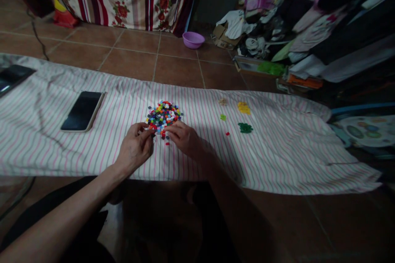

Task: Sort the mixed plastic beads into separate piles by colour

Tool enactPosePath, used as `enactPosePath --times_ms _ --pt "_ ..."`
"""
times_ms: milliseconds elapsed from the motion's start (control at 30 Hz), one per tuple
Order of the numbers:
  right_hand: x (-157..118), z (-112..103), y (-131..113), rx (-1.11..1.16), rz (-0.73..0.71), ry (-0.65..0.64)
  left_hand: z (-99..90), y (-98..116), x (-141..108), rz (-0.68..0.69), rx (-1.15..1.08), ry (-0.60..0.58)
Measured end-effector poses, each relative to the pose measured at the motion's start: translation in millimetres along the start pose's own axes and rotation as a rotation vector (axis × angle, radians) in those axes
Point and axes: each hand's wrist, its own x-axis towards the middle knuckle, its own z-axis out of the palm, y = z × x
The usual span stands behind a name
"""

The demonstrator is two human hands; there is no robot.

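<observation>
A heap of small multicoloured pieces, too small to tell if they are beads, lies on the striped cloth. My left hand is at the heap's near left edge, its fingers curled and thumb close to the fingertips. At the near right edge, my right hand has its fingers pinched together, touching the pieces. Whatever either hand grips is too small to make out. One red piece lies between the hands. To the right sit separate groups: yellow pieces, dark green pieces, light green pieces and beige pieces.
A single red piece lies left of the dark green group. A phone rests left of my hands, and another dark device at the far left. Beyond the cloth, a purple basin stands on the tiled floor near piled clothes.
</observation>
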Motion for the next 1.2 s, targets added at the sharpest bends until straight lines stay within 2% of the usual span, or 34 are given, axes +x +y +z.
enactPosePath --times_ms 200,467,633,933,1200 --pt "4.6 6.4 -6.9 -0.095 0.047 -0.055 5.4 -1.7 5.6 -0.060 -0.033 -0.021" --pt "4.5 -0.1 -3.1 0.023 0.030 0.026 13.6 -4.8 12.9 0.029 -0.065 0.012" --pt "1.7 -5.0 -6.6 0.065 0.006 -0.030 12.7 -2.4 13.1 0.056 -0.081 -0.014" --pt "1.6 -1.5 -5.0 0.019 -0.048 -0.104 15.2 1.5 17.7 0.078 -0.125 0.001" --pt "-1.6 -0.3 -4.8 -0.007 -0.005 -0.033 17.5 -0.9 18.7 0.060 -0.116 -0.051"
